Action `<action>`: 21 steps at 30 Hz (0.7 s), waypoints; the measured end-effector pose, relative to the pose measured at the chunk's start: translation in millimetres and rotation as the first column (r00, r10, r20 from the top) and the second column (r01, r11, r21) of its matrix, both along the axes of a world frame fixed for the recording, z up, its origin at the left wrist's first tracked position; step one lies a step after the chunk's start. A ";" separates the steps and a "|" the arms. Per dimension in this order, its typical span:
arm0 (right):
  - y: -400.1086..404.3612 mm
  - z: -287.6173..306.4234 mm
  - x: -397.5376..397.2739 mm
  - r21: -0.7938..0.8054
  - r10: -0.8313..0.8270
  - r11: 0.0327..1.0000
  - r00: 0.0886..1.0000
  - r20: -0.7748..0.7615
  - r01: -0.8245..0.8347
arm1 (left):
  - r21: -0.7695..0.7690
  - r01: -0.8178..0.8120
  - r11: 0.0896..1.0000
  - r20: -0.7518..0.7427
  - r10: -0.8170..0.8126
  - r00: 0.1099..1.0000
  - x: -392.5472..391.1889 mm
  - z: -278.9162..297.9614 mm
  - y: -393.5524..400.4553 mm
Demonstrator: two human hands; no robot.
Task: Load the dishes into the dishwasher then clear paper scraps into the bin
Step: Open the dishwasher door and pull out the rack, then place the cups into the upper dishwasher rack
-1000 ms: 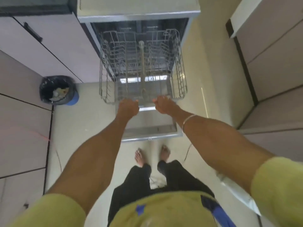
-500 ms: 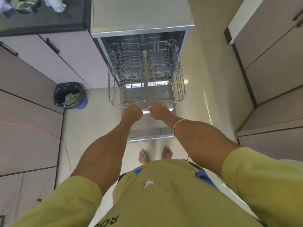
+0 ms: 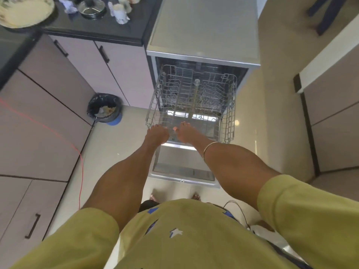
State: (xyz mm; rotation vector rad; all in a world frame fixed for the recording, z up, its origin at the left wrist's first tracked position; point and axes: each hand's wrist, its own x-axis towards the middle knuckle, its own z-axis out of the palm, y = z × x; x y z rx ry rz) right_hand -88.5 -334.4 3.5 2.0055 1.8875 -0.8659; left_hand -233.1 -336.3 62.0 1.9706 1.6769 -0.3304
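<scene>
Head view, only one: dishwasher point(image 3: 204, 32) stands open, grey flat top, door point(image 3: 184, 167) dropped flat toward the person. Wire rack point(image 3: 229, 113) pulled out over the door, pale metal grid, rows of tines, a light spray arm down its middle, no dishes in it. Left hand point(image 3: 157, 134) at the rack's near rim, left part; fingers curl over the front wire, grip closed on the rack. Right hand point(image 3: 186, 133) just beside it on the same rim, fingers bent over the wire, thumb out toward the left hand; grip looks closed on the rack too, though fingertips are partly hidden. Thin bangle point(image 3: 210, 147) on the right wrist. Both arms stretched out, yellow-green sleeves, same colour shirt with a white star. Bare toes on the floor below the door's near edge. Left of the dishwasher: black table point(image 3: 101, 29) touching its side, carrying a large pale plate point(image 3: 25, 10) at the far left, a dark pot with glass lid point(image 3: 92, 6), crumpled paper scraps point(image 3: 67, 5) between plate and pot, and pale cups point(image 3: 120, 11), blurred, nearest the dishwasher. On the floor left of the dishwasher, near the cabinets, a round bin point(image 3: 104, 108) with black liner, some rubbish inside, blue base. Red cable point(image 3: 81, 171) runs along the floor left of the door.
</scene>
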 end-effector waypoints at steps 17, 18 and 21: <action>132.1 27.7 -247.7 0.065 0.067 0.996 0.998 -0.014 -0.066 | -0.019 -0.244 0.970 -0.072 0.242 0.968 -286.6 -5.2 108.1; 139.8 26.3 -263.9 0.077 0.071 0.995 0.997 -0.018 -0.069 | -0.010 -0.214 0.977 -0.080 0.212 0.974 -303.5 -3.0 115.4; 160.9 18.5 -307.5 0.091 0.110 0.990 0.994 -0.026 -0.107 | 0.010 -0.162 0.987 -0.100 0.162 0.982 -338.1 8.1 135.2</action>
